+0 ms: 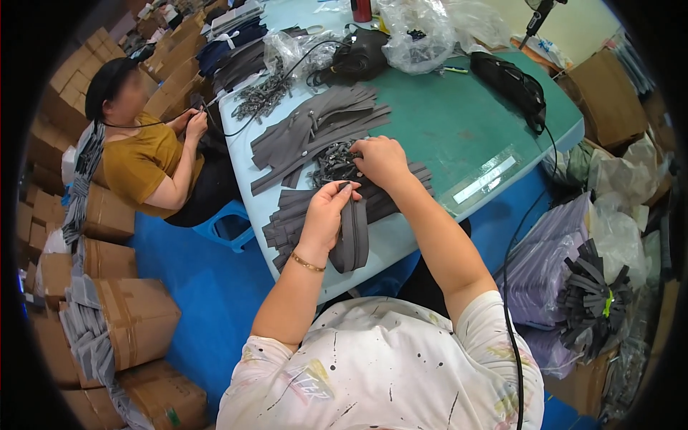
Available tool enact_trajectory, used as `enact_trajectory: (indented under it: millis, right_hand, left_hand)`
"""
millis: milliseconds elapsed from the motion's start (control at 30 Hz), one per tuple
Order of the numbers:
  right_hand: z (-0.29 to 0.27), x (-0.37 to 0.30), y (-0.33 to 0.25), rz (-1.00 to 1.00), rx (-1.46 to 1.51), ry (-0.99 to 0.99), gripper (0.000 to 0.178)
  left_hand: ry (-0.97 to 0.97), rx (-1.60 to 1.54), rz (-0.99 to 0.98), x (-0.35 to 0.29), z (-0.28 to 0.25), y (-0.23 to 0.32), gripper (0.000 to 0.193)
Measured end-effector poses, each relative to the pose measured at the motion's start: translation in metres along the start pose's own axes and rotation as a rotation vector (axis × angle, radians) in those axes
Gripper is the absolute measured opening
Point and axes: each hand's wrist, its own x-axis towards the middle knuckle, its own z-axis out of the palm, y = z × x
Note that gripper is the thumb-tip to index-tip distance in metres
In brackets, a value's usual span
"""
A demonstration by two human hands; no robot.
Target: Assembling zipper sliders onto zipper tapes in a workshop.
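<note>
My left hand point(328, 213), with a bracelet at its wrist, pinches the end of a dark grey zipper point(352, 242), whose length loops down over the table's near edge. Just beyond, my right hand point(382, 160) has its fingers closed in at a heap of small dark metal zipper sliders point(330, 165). Whatever those fingertips hold is too small to make out. More grey zipper strips point(283, 222) lie under and beside my left hand. A second layer of grey zipper strips point(304, 129) is spread beyond the slider heap.
A person point(154, 154) sits at the left side, working with a small dark thing in both hands. On the table point(430, 107) are another metal-parts heap point(258, 99), a black bag point(362, 54), plastic bags point(416, 36) and a black pouch point(507, 82). Cartons point(136, 315) stand left; a black cable point(507, 287) hangs right.
</note>
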Motion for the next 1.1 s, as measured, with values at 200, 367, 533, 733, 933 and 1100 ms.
enact_trajectory:
  millis: [200,367,533,733,933,1100]
  right_hand:
    - [0.0,-0.006,0.012,0.228,0.811,0.095,0.017]
    - [-0.021,-0.011,0.003,0.444,1.32,-0.107,0.02]
    - [-0.032,-0.035,-0.012,0.442,1.664,-0.209,0.025]
    - [-0.034,-0.053,-0.016,0.29,1.469,-0.272,0.023]
    - [-0.029,-0.065,-0.019,0.269,1.351,-0.178,0.024]
    - [-0.034,-0.07,-0.021,0.476,1.553,-0.164,0.021]
  left_hand:
    - [0.0,-0.007,0.014,0.005,-0.014,-0.009,0.016]
    - [0.01,0.037,0.058,0.009,-0.021,-0.009,0.017]
    - [-0.005,0.032,0.106,0.004,-0.018,-0.002,0.014]
    - [-0.025,0.1,0.144,0.003,-0.019,-0.005,0.012]
    - [-0.031,0.133,0.17,0.002,-0.018,-0.009,0.014]
    - [-0.063,0.099,0.132,-0.001,-0.012,-0.004,0.017]
